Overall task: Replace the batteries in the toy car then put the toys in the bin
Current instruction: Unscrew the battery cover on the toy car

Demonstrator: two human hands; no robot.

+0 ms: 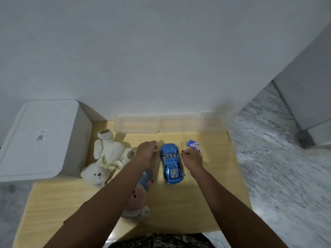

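A shiny blue toy car (171, 163) stands upright on its wheels in the middle of the wooden table (71, 190). My left hand (146, 153) hovers just left of the car's front, fingers apart, holding nothing. My right hand (192, 158) is just right of the car, fingers pinched on a thin dark screwdriver (182, 148). A few blue and white batteries (193, 144) lie beyond my right hand. A white teddy bear (105, 156) lies at the left. A pink and grey plush toy (140, 197) is partly hidden under my left forearm.
A large white bin with its lid on (39, 138) stands at the table's left edge. Clear plastic containers (157, 125) line the back against the white wall. Marble floor (279, 167) runs along the right side of the table.
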